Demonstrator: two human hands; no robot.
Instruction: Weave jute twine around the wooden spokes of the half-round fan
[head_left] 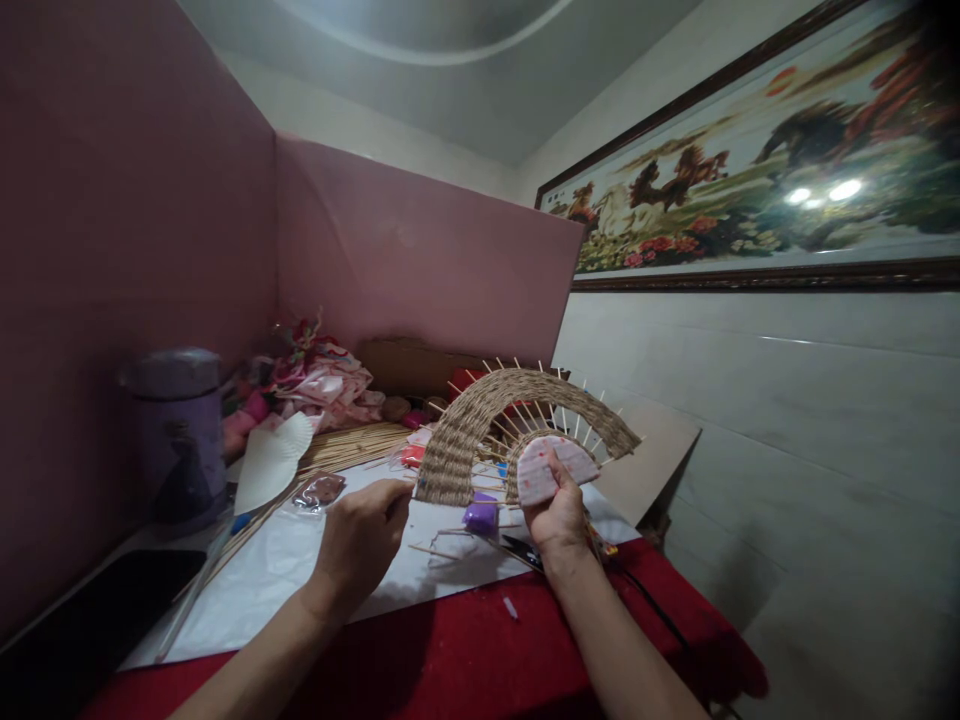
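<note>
A half-round woven piece (480, 420) of brown twine wound over thin wooden sticks is held up above the table. My right hand (556, 515) is closed on its pale pink hub, thumb on the front. My left hand (364, 540) is closed at the lower left end of the weave, fingers curled near the twine. Loose stick tips fan out along the top edge.
A white sheet (285, 575) lies on the red tablecloth (480, 655). On it are a purple block (481, 515), scissors (525, 550), a bundle of sticks (352, 445) and a white paper fan shape (271, 460). A purple flask (180, 430) stands left; pink boards behind.
</note>
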